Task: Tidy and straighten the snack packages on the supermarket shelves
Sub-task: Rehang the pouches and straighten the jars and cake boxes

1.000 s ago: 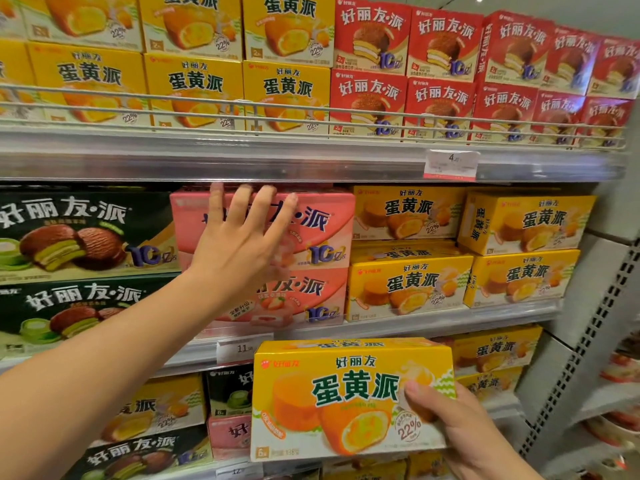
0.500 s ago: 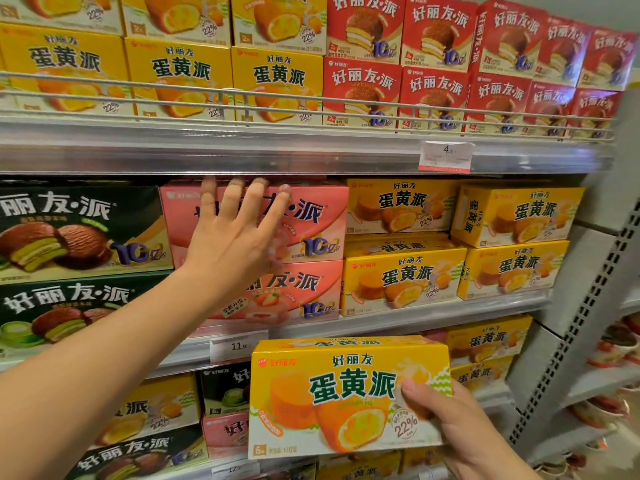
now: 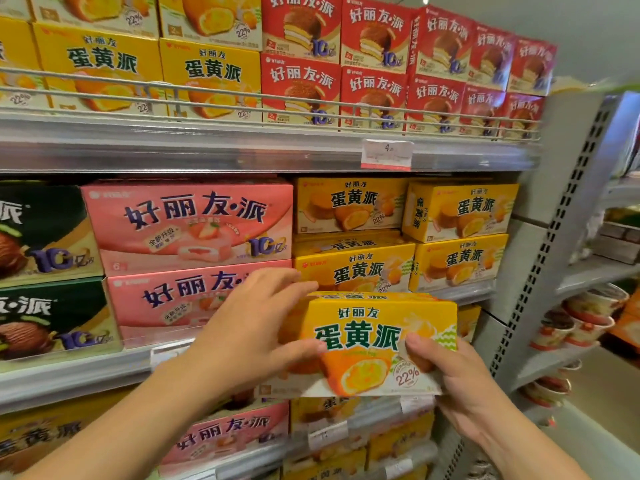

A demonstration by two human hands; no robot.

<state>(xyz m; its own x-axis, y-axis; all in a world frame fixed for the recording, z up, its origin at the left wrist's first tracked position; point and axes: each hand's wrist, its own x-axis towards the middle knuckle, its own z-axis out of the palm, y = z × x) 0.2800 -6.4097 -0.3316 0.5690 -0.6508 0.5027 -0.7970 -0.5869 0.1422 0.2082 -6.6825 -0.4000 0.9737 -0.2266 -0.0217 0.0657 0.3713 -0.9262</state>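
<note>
Both hands, the left hand and right hand, grip the yellow box in front of the middle shelf.

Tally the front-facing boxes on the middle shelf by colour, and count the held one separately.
Green boxes: 2
Pink boxes: 2
Yellow boxes on the shelf: 4
Yellow box held by left hand and right hand: 1
Total: 9

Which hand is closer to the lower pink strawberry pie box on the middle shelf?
The left. The left hand overlaps the lower pink box's right end while holding the yellow box; the right hand grips that box's far right end.
</note>
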